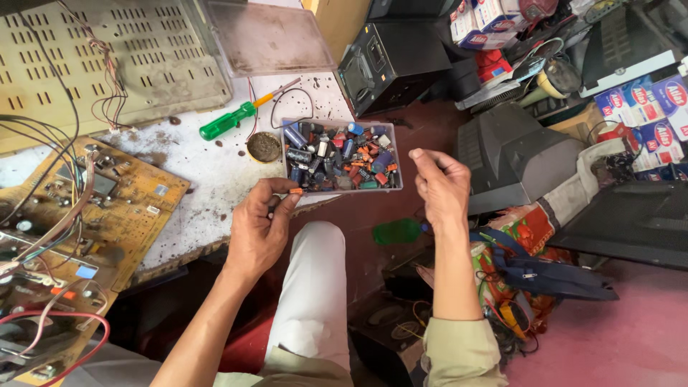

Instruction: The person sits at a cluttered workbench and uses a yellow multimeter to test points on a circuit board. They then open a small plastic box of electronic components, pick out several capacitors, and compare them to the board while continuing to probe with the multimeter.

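From the head camera, looking down: the left hand (261, 226) has its fingertips pinched together on a small orange part (295, 191), held just at the near edge of the tray (396, 166). The right hand (438, 185) hangs to the right of the tray, thumb and fingers drawn near each other; whether anything sits between them I cannot tell, it is too small to see.

The tray is a clear shallow box on the white, stained surface (208, 172), heaped with capacitors and other bits in blue, black and orange. Left of it lies a round tin (264, 146), and further left a green screwdriver (229, 120). A brown circuit board (107, 208) with loose wires covers the near left; a beige perforated cover (107, 57) stands at the far left. The person's knee (315, 287) is below the hands.

The part looks very light and hard-bodied, with thin leads that would likely bend easily. I would judge it best taken by the body, between two fingertips, lightly, since something so small could easily slip away
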